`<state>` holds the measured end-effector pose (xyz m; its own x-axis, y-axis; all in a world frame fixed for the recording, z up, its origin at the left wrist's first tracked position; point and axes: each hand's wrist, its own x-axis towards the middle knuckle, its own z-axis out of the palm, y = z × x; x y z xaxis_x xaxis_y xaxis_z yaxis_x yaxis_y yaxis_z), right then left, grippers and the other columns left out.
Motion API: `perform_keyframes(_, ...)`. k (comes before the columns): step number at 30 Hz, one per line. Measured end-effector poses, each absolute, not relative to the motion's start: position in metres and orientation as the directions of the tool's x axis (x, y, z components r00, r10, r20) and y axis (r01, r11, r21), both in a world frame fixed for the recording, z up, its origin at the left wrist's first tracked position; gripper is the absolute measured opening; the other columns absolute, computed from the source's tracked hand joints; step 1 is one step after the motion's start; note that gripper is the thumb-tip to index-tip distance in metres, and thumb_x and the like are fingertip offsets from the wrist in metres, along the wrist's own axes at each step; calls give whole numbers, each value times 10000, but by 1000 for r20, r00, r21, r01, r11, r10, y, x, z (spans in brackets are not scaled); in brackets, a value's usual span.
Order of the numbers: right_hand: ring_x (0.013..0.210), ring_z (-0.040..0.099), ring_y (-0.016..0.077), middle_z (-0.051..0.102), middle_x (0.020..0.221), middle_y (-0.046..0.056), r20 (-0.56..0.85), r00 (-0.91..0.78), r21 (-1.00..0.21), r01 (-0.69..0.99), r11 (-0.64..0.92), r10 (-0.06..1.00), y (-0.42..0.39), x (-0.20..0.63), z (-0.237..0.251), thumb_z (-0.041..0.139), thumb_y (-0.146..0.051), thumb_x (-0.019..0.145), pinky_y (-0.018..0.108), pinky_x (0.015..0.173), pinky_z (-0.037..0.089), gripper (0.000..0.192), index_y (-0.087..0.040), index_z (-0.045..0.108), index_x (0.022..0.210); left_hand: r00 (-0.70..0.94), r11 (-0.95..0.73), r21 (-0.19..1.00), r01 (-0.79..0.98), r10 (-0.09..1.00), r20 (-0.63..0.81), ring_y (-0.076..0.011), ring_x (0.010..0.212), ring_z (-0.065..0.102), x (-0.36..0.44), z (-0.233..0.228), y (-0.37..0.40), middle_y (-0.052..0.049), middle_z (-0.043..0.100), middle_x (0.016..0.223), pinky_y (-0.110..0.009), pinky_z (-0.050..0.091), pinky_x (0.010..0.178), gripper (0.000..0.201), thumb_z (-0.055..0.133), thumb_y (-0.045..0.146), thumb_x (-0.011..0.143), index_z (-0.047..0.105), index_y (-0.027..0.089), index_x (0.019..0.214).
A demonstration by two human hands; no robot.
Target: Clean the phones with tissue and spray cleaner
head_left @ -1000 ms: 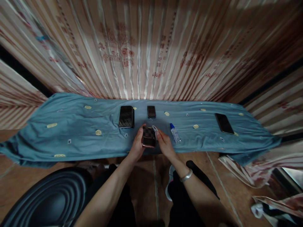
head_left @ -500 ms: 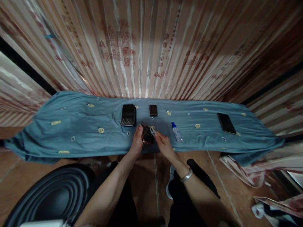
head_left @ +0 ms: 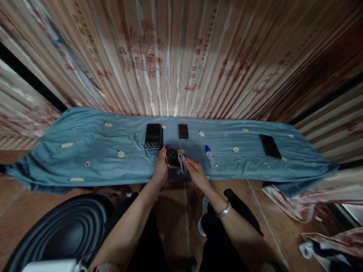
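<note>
My left hand point(head_left: 160, 170) grips a dark phone with a shiny, reflective screen point(head_left: 171, 157), held just above the blue cloth point(head_left: 93, 158). My right hand point(head_left: 195, 172) pinches a small pale grey wipe cloth point(head_left: 181, 163) against the phone's right edge. A silver bracelet sits on my right wrist. Both hands are at the middle of the cloth's near edge.
On the blue cloth lie a large dark phone point(head_left: 153, 136), a small dark phone point(head_left: 183, 131), a small clear bottle with a blue cap point(head_left: 210, 157) and another dark phone point(head_left: 270, 146) at the right. Striped curtains hang behind. A black ribbed stool point(head_left: 59, 234) stands lower left.
The phone in my left hand has tilted and shifted slightly left and away from me. The wipe cloth has come down from the phone's top corner to its right edge.
</note>
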<state>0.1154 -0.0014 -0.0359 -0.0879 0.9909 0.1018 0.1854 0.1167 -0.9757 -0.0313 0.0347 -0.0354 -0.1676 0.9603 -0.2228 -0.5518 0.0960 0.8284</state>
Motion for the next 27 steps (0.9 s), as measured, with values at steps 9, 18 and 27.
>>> perform_keyframes(9,607,524,129,617,659,-34,-9,-92,-1000,-8,-10,996,-2,103,-39,720,-448,729,243,592,432,286,-195,725,864,-156,137,736,-663,936,-315,-226,842,723,-29,-19,33,-33,710,730,-328,564,737,353,636,512,805,619,160,819)
perform_keyframes(18,545,489,116,592,575,-46,-22,-8,-998,67,-22,1000,0,103,-48,624,-356,741,228,541,391,184,-198,717,726,-165,115,719,-685,937,-307,-214,773,714,-26,-21,37,-6,668,656,-323,560,685,355,644,529,775,596,178,796)
perform_keyframes(27,560,608,127,708,638,-10,-185,-20,-952,-243,-184,983,4,104,-50,737,-332,649,249,582,484,167,-175,741,706,-232,63,740,-670,929,-289,-82,586,582,-27,-16,35,62,653,709,-209,437,556,307,809,317,630,589,196,807)
